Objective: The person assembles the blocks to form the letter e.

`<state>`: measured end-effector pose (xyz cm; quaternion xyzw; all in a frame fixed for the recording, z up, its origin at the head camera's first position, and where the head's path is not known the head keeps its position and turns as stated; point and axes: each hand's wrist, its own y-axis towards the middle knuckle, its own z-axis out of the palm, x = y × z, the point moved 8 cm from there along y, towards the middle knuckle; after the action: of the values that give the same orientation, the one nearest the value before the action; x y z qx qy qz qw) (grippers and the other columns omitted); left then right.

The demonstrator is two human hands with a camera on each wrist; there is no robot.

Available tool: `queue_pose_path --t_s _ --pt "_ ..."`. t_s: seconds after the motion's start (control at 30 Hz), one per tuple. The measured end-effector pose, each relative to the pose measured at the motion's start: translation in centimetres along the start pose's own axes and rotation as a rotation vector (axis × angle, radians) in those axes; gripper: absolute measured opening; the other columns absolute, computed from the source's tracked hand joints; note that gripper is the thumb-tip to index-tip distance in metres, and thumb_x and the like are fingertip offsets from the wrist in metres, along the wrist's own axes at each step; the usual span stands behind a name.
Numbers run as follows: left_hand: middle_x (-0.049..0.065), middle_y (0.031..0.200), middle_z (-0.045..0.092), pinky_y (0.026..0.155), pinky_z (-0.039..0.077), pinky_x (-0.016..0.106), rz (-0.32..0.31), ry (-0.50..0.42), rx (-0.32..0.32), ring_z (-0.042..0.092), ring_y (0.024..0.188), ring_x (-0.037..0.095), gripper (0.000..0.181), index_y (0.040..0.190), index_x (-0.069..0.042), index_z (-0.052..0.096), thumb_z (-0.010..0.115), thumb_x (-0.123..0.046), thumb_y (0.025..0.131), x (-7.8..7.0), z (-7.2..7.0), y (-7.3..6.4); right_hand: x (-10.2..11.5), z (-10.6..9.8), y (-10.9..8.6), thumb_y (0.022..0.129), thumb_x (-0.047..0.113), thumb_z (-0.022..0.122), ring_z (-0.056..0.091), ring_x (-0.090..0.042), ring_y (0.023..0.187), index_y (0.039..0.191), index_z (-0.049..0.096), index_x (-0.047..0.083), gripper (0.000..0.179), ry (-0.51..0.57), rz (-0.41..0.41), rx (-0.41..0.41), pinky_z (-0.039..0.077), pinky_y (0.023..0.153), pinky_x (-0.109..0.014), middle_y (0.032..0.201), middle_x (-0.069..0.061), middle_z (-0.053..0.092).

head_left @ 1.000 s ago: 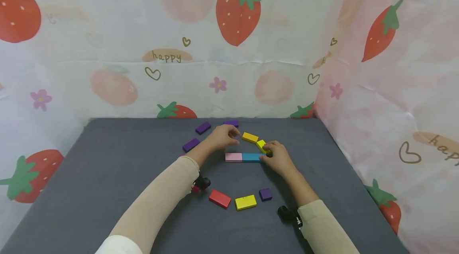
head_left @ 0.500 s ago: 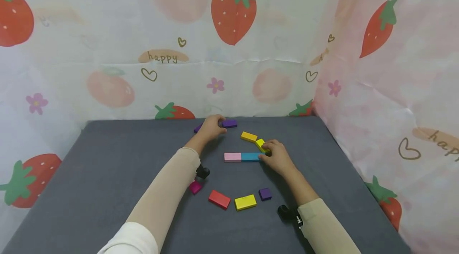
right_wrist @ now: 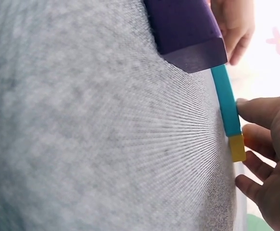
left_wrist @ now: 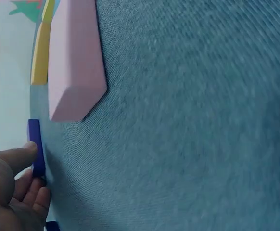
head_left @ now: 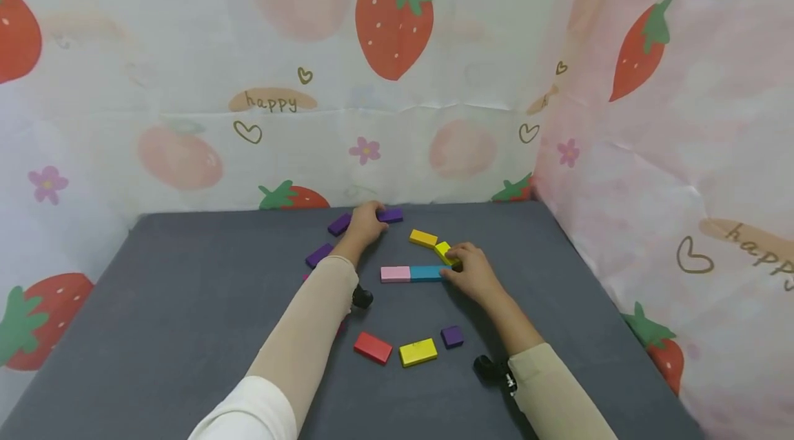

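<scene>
Left wrist | hand [left_wrist: 5, 185] pinches purple block [left_wrist: 34, 131] | 2nd block [left_wrist: 53, 226] cut off

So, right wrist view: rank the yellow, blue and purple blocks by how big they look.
Largest to smallest:
1. Purple block
2. Blue block
3. Yellow block
Purple sits closest to the camera, so its lead is apparent size only, not real size.

Purple block [head_left: 392, 216] in left hand's [head_left: 367, 225] pinch, one end hidden. Yellow block [head_left: 443, 250] by right hand [head_left: 475, 274], partly covered.
</scene>
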<state>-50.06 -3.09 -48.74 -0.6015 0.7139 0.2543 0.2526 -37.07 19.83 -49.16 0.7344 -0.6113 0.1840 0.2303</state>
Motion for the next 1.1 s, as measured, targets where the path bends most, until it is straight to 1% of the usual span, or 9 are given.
queue_pose_path --t_s 0.17,0.3,0.4,0.47,0.63,0.83,0.93,1.1 --pt "0.015 0.140 0.062 0.113 0.043 0.043 -0.068 -0.012 -0.019 0.055 0.134 0.031 0.045 0.137 -0.005 0.061 0.074 -0.011 0.094 0.5 0.1 0.1 0.1 0.0 0.2 0.093 0.023 0.077 0.051 -0.035 0.129 0.128 0.068 0.000 0.043 0.006 0.004 0.003 0.044 0.110 -0.050 0.138 -0.015 0.058" --pt "0.014 0.137 0.064 0.111 0.044 0.042 -0.098 -0.018 -0.052 0.056 0.132 0.030 0.042 0.133 -0.007 0.063 0.075 -0.011 0.093 0.6 -0.2 0.0 0.2 0.0 0.2 0.093 0.022 0.077 0.051 -0.036 0.130 0.128 0.068 0.000 0.042 0.001 0.000 0.003 0.044 0.109 -0.051 0.139 -0.015 0.058" --pt "0.013 0.134 0.066 0.109 0.045 0.041 -0.107 -0.022 -0.085 0.058 0.129 0.029 0.040 0.130 -0.007 0.065 0.076 -0.010 0.092 0.6 -0.5 -0.3 0.4 -0.1 0.2 0.093 0.022 0.078 0.051 -0.037 0.130 0.128 0.068 -0.001 0.042 0.006 -0.005 -0.002 0.044 0.109 -0.051 0.139 -0.016 0.058" --pt "0.012 0.132 0.067 0.108 0.046 0.041 -0.107 -0.018 -0.098 0.059 0.127 0.029 0.038 0.128 -0.007 0.066 0.076 -0.009 0.092 0.7 -0.6 -0.4 0.5 0.0 0.2 0.092 0.022 0.078 0.051 -0.037 0.130 0.128 0.068 -0.001 0.043 0.009 -0.006 -0.001 0.044 0.110 -0.051 0.138 -0.015 0.059" --pt "0.013 0.130 0.068 0.108 0.045 0.039 -0.098 -0.027 -0.099 0.060 0.125 0.029 0.035 0.125 -0.005 0.068 0.076 -0.007 0.091 0.9 -0.6 -0.4 0.5 0.3 0.2 0.093 0.022 0.077 0.051 -0.036 0.131 0.128 0.068 0.000 0.042 0.008 0.001 0.008 0.044 0.110 -0.050 0.139 -0.015 0.058" --pt "0.015 0.123 0.070 0.106 0.047 0.039 -0.076 -0.072 -0.112 0.063 0.120 0.030 0.032 0.120 -0.003 0.069 0.078 -0.005 0.089 0.9 -1.0 -0.4 0.5 0.2 0.1 0.093 0.022 0.077 0.051 -0.036 0.130 0.128 0.068 0.000 0.042 0.005 -0.009 -0.002 0.044 0.109 -0.051 0.138 -0.015 0.059" --pt "0.015 0.123 0.070 0.105 0.047 0.040 -0.070 -0.083 -0.092 0.063 0.120 0.030 0.032 0.119 -0.003 0.070 0.078 -0.005 0.089 0.8 -1.2 -0.4 0.4 0.1 0.1 0.093 0.022 0.077 0.051 -0.037 0.130 0.128 0.068 0.000 0.042 0.002 -0.005 -0.001 0.044 0.110 -0.051 0.138 -0.015 0.059" --pt "0.016 0.123 0.069 0.104 0.049 0.040 -0.032 -0.094 -0.040 0.062 0.119 0.031 0.032 0.119 -0.001 0.069 0.077 -0.004 0.089 0.2 -1.4 -0.4 0.2 0.0 0.0 0.093 0.022 0.078 0.051 -0.037 0.130 0.128 0.068 -0.001 0.043 -0.001 0.001 0.001 0.043 0.110 -0.051 0.138 -0.015 0.059"
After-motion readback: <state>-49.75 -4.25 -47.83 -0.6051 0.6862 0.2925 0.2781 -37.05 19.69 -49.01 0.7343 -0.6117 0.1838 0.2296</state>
